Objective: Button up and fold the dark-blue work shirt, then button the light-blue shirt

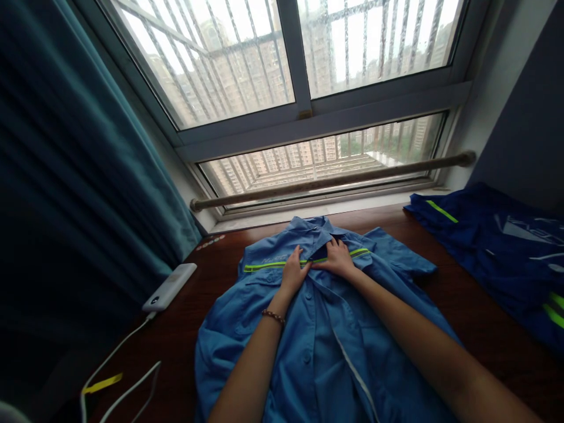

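Note:
A light blue short-sleeved work shirt lies spread on its back with its collar toward the window. A yellow-green reflective strip crosses its chest. My left hand is at the front opening on the chest, its fingers closed on the cloth by the button edge. Just to its right, my right hand grips the other front edge below the collar, its thumb reaching toward my left thumb. Between the thumbs, the button area is too small to make out. Below the hands, the front edge hangs partly open, with buttons showing down the placket.
A dark blue garment with yellow-green strips lies at the right on the brown wooden table. A white power bank with a white cable is at the left, beside a blue curtain. A rail crosses the window behind.

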Motion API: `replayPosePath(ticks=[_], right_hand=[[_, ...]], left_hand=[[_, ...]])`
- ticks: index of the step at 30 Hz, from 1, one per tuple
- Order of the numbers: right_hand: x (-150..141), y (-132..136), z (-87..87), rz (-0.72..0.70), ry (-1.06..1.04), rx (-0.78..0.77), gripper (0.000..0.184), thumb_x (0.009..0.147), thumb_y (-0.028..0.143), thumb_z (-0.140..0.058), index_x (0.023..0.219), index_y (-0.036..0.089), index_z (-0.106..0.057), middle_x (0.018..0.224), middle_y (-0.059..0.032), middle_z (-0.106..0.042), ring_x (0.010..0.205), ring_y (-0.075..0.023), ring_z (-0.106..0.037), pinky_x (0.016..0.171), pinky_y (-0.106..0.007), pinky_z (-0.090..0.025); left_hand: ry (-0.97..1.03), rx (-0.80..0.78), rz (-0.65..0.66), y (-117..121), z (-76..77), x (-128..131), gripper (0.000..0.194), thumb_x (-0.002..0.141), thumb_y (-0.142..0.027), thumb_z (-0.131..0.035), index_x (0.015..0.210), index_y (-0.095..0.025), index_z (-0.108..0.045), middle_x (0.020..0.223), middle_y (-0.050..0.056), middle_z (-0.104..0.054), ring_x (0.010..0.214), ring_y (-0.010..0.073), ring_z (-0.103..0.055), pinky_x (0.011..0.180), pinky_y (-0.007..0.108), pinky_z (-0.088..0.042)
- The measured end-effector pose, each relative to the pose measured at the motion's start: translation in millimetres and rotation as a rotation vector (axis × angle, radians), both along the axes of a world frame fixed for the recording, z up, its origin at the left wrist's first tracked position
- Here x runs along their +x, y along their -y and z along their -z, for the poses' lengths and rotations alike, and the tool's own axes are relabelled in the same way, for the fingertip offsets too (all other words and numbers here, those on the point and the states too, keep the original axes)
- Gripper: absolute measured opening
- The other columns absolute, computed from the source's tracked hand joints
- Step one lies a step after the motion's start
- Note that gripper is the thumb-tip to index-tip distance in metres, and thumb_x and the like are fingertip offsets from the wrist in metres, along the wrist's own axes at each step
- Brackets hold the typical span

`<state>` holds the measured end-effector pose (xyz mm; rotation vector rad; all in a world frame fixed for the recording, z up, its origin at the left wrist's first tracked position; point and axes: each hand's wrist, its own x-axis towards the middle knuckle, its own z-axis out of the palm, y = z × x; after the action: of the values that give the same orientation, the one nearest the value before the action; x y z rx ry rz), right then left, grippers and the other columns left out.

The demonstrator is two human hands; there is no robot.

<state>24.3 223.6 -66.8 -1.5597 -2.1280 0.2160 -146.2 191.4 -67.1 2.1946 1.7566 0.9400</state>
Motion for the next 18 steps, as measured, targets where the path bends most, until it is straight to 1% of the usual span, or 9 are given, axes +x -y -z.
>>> replayPosePath(ticks=[2, 4, 6, 7, 9, 11, 13, 16, 18], right_hand=[[-2, 2, -1.5, 0.03, -0.117, 0.054, 0.064, 0.068, 0.048, -0.059, 0.117, 0.009, -0.045, 0.124, -0.0166, -0.043, 0.107, -0.0332, -0.039, 0.091, -0.041, -0.029], [-5, 4, -3.8, 0.046, -0.276, 0.084, 0.039, 0.077, 0.03, -0.05, 0.111, 0.01, -0.049, 0.116, -0.0148, -0.05, 0.106, -0.0277, -0.042, 0.091, -0.036, -0.03], [-9, 7, -5.7, 0.034, -0.398, 0.072, 0.024, 0.081, 0.023, -0.042, 0.099, 0.012, -0.056, 0.101, -0.0119, -0.059, 0.096, -0.023, -0.05, 0.085, -0.03, -0.034], [-12, 8, -6.2, 0.017, -0.429, 0.049, 0.021, 0.083, 0.024, -0.041, 0.09, 0.013, -0.059, 0.09, -0.0099, -0.062, 0.087, -0.0212, -0.053, 0.079, -0.028, -0.037], [-18, 12, -5.7, -0.022, -0.447, -0.004, 0.024, 0.082, 0.031, -0.045, 0.072, 0.016, -0.061, 0.071, -0.006, -0.063, 0.069, -0.0185, -0.056, 0.065, -0.026, -0.038], [-24, 15, -3.8, -0.049, -0.478, -0.05, 0.028, 0.077, 0.04, -0.053, 0.063, 0.018, -0.061, 0.062, -0.0041, -0.062, 0.06, -0.0175, -0.056, 0.056, -0.025, -0.035], [-27, 16, -1.1, -0.055, -0.525, -0.084, 0.027, 0.072, 0.043, -0.058, 0.061, 0.018, -0.061, 0.061, -0.0034, -0.062, 0.058, -0.0176, -0.055, 0.053, -0.024, -0.033], [-26, 12, 3.6, -0.038, -0.629, -0.125, 0.018, 0.066, 0.035, -0.062, 0.059, 0.018, -0.059, 0.058, -0.0019, -0.06, 0.057, -0.0165, -0.054, 0.052, -0.024, -0.031], [-24, 6, 6.5, -0.018, -0.724, -0.152, 0.012, 0.063, 0.027, -0.06, 0.056, 0.018, -0.056, 0.057, -0.0006, -0.058, 0.057, -0.0157, -0.052, 0.053, -0.023, -0.032]], left_hand=[[-0.012, 0.004, 0.0, -4, 4.6, -3, 0.041, 0.079, -0.029, -0.052, 0.116, -0.012, -0.05, 0.116, 0.013, -0.055, 0.11, 0.0224, -0.049, 0.095, 0.037, -0.037], [-0.034, 0.031, 0.055, -6, 6.8, -4, 0.029, 0.08, -0.027, -0.05, 0.105, -0.015, -0.059, 0.115, 0.011, -0.056, 0.111, 0.0215, -0.048, 0.098, 0.038, -0.035], [-0.032, 0.063, 0.085, -6, 6.6, -3, 0.024, 0.08, -0.024, -0.05, 0.1, -0.016, -0.062, 0.112, 0.01, -0.058, 0.112, 0.0213, -0.047, 0.099, 0.039, -0.033], [-0.02, 0.079, 0.089, -5, 5.9, -2, 0.024, 0.079, -0.023, -0.05, 0.098, -0.016, -0.062, 0.111, 0.009, -0.059, 0.112, 0.0215, -0.047, 0.099, 0.039, -0.033], [0.016, 0.103, 0.114, -3, 3.5, -1, 0.022, 0.077, -0.021, -0.052, 0.096, -0.016, -0.064, 0.106, 0.008, -0.061, 0.112, 0.0217, -0.047, 0.1, 0.041, -0.031], [0.078, 0.106, 0.162, -1, 1.1, -1, 0.022, 0.076, -0.018, -0.052, 0.094, -0.017, -0.065, 0.103, 0.006, -0.063, 0.112, 0.021, -0.047, 0.101, 0.041, -0.03], [0.166, 0.074, 0.206, -2, -0.5, -3, 0.024, 0.074, -0.012, -0.05, 0.091, -0.018, -0.066, 0.103, 0.005, -0.064, 0.11, 0.0195, -0.049, 0.1, 0.039, -0.032], [0.255, 0.004, 0.175, -6, 0.0, -7, 0.031, 0.072, -0.005, -0.042, 0.086, -0.017, -0.067, 0.102, 0.006, -0.064, 0.104, 0.0171, -0.053, 0.094, 0.033, -0.039], [0.247, -0.013, 0.112, -9, 1.9, -8, 0.033, 0.073, -0.006, -0.041, 0.092, -0.015, -0.066, 0.101, 0.008, -0.064, 0.099, 0.0178, -0.056, 0.091, 0.034, -0.041]])
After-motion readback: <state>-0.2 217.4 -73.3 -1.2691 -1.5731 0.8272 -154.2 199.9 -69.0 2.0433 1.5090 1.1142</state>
